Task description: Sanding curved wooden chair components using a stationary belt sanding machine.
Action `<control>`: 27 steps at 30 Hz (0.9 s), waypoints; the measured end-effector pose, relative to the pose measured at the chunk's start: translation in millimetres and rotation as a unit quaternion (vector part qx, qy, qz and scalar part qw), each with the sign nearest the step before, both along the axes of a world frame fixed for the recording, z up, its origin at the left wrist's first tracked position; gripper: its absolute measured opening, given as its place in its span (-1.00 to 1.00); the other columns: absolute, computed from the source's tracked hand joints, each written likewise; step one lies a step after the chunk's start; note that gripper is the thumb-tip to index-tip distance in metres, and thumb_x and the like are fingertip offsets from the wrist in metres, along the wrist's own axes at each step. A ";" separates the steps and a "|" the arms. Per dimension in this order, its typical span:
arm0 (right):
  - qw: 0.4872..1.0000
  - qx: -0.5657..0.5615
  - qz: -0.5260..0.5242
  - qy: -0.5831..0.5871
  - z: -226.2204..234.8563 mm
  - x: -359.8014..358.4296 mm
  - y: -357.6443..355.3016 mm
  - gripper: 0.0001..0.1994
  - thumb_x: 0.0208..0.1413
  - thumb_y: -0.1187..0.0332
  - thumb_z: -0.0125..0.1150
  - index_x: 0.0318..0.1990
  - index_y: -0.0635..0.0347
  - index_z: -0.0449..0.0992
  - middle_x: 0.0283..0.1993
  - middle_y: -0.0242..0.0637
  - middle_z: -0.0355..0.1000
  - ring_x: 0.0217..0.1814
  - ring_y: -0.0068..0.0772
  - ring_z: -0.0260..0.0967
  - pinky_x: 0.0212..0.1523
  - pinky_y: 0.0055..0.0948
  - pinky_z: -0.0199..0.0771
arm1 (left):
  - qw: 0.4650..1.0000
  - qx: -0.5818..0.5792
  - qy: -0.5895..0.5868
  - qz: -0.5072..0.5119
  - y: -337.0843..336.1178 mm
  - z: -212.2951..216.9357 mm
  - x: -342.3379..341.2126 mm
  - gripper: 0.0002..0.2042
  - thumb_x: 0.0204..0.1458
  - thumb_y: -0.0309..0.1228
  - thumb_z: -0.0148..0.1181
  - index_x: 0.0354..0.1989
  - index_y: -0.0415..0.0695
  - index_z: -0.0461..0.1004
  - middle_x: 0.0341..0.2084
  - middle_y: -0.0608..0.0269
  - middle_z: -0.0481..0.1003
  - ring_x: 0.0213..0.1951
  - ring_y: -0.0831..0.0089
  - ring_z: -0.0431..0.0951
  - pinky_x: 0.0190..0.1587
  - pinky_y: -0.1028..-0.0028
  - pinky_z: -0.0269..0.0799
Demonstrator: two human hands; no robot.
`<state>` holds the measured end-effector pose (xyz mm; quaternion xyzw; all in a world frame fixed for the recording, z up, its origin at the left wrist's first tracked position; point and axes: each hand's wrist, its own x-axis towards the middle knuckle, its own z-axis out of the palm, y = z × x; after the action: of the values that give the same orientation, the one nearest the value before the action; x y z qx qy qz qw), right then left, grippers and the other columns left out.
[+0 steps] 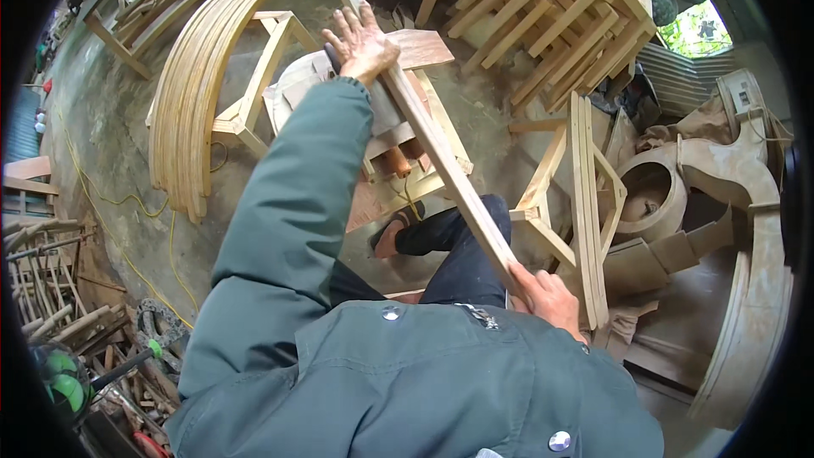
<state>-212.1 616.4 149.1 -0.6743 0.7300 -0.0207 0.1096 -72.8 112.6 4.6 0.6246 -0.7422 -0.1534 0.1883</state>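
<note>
A long, pale wooden strip (pixel 441 153) runs slantwise from the top of the view down to my right side. My left hand (pixel 363 41) lies on its far part with fingers spread, over a low bench-mounted machine with a light metal top (pixel 292 80). Close to my body, my right hand (pixel 549 295) grips the strip's near end, thumb along the wood. Under the machine's top hangs a brownish cylinder (pixel 397 161), perhaps a motor. A small dark part by my left palm is mostly hidden.
Curved wooden strips (pixel 203 76) lean on a wooden stand at left. Stacked wooden frames (pixel 551 25) fill the far right. Straight slats (pixel 587 212) rest on another stand beside my right hand. A large dusty machine (pixel 738 161) stands at right. A yellow cord (pixel 127 200) trails across the floor.
</note>
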 end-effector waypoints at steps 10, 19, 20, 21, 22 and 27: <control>0.981 0.034 -0.182 -0.057 18.7 -0.4 103.8 -0.26 0.04 0.48 0.33 0.45 -0.08 0.34 -0.15 -0.12 0.43 -0.18 0.13 0.54 -0.22 0.01 0.53 | 0.999 0.013 0.010 -0.031 114.0 2.0 -7.8 -0.05 0.14 -0.10 0.02 0.61 -0.35 -0.24 0.60 -0.38 -0.30 0.61 -0.19 -0.58 0.48 -0.28 -0.82; 0.983 0.065 -0.149 -0.085 61.1 6.7 164.5 -0.34 0.01 0.54 0.38 0.35 -0.04 0.50 -0.29 -0.15 0.56 -0.33 -0.03 0.56 -0.35 -0.18 0.52 | 0.999 0.032 0.011 -0.026 136.3 1.9 28.8 -0.04 0.11 -0.06 0.03 0.62 -0.31 -0.20 0.59 -0.40 -0.26 0.63 -0.21 -0.44 0.52 -0.31 -0.61; 0.984 0.044 -0.153 -0.077 59.7 7.4 168.7 -0.35 0.01 0.54 0.40 0.34 -0.03 0.51 -0.28 -0.15 0.56 -0.33 -0.03 0.56 -0.33 -0.18 0.53 | 0.999 0.015 0.025 -0.025 122.8 1.3 34.5 -0.03 0.11 -0.06 0.02 0.62 -0.30 -0.22 0.59 -0.39 -0.27 0.63 -0.20 -0.46 0.52 -0.31 -0.61; 0.985 0.024 -0.156 -0.068 58.4 8.1 173.0 -0.35 0.00 0.54 0.42 0.33 -0.02 0.52 -0.28 -0.16 0.56 -0.32 -0.03 0.57 -0.32 -0.18 0.54 | 0.999 -0.002 0.039 -0.023 111.3 0.0 39.7 -0.03 0.11 -0.06 0.02 0.62 -0.30 -0.23 0.60 -0.39 -0.28 0.63 -0.19 -0.47 0.52 -0.32 -0.61; 0.986 0.029 -0.151 -0.064 57.2 7.3 179.7 -0.34 -0.01 0.55 0.45 0.32 -0.02 0.52 -0.29 -0.17 0.56 -0.32 -0.05 0.57 -0.32 -0.19 0.55 | 0.999 -0.004 0.039 -0.035 103.0 1.4 40.2 -0.02 0.11 -0.05 0.01 0.63 -0.28 -0.26 0.60 -0.36 -0.30 0.63 -0.18 -0.49 0.52 -0.31 -0.61; 0.985 0.030 -0.160 -0.049 55.9 15.9 169.7 -0.35 -0.02 0.56 0.46 0.31 0.01 0.55 -0.28 -0.20 0.57 -0.33 -0.11 0.58 -0.34 -0.25 0.57 | 0.999 0.002 0.014 -0.041 80.0 -3.7 34.0 -0.02 0.11 -0.04 0.02 0.64 -0.21 -0.26 0.61 -0.33 -0.28 0.63 -0.17 -0.47 0.52 -0.32 -0.60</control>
<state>-196.2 786.1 205.0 -0.5433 0.8225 -0.0492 0.1609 -38.9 192.6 0.9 0.5914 -0.7644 -0.1712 0.1914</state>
